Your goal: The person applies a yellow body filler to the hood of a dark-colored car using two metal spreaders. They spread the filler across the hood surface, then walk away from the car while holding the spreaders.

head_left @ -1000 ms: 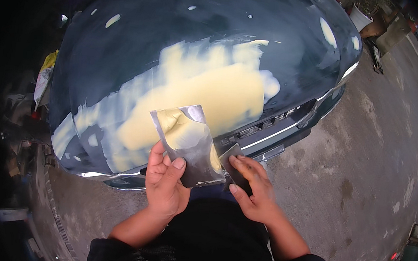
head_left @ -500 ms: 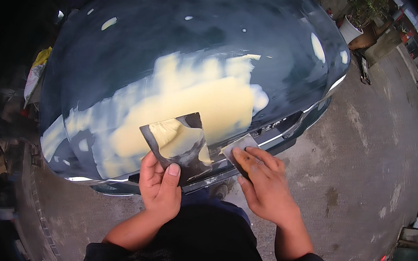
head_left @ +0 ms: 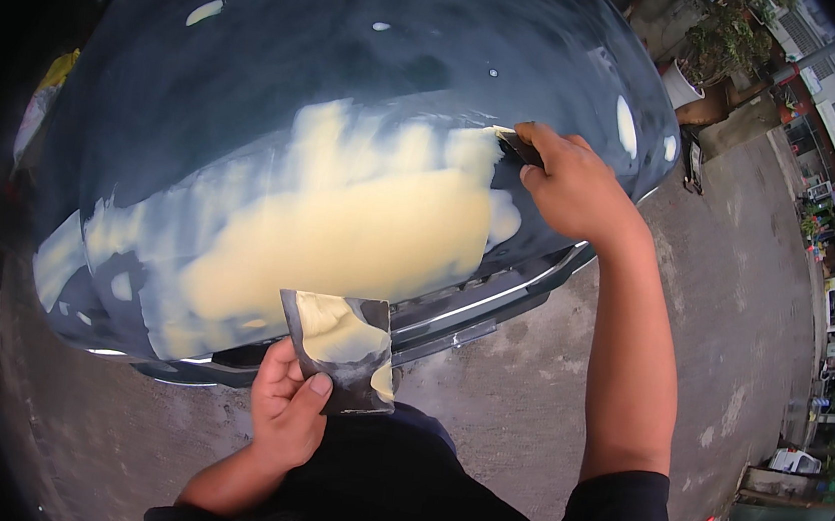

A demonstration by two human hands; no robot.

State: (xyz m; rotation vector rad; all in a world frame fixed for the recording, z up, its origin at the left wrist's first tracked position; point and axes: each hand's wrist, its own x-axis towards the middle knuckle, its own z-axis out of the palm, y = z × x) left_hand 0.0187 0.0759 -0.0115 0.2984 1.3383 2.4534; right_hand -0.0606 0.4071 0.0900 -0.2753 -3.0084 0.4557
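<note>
A dark car hood [head_left: 256, 54] fills the upper part of the view, with a wide patch of cream body filler [head_left: 340, 233] across its front. My left hand [head_left: 290, 409] grips a dark square mixing board [head_left: 351, 380] by its lower left corner, thumb on top. Cream filler [head_left: 326, 322] is smeared over the board. My right hand [head_left: 580, 186] reaches out over the hood, its fingers closed on a putty spreader [head_left: 521, 148]. The spreader's edge is at the patch's upper right corner, where a little filler shows. Most of the spreader is hidden by the fingers.
Several small pale filler spots [head_left: 204, 12] dot the hood. Below its front edge run the grille and bumper [head_left: 473, 311]. Grey concrete floor [head_left: 704, 308] lies to the right. A white plant pot [head_left: 681, 85] stands beyond the hood's right corner.
My right hand has moved forward from beside the board to the patch's upper right corner, carrying the spreader. The board in my left hand is a little lower and nearer my body.
</note>
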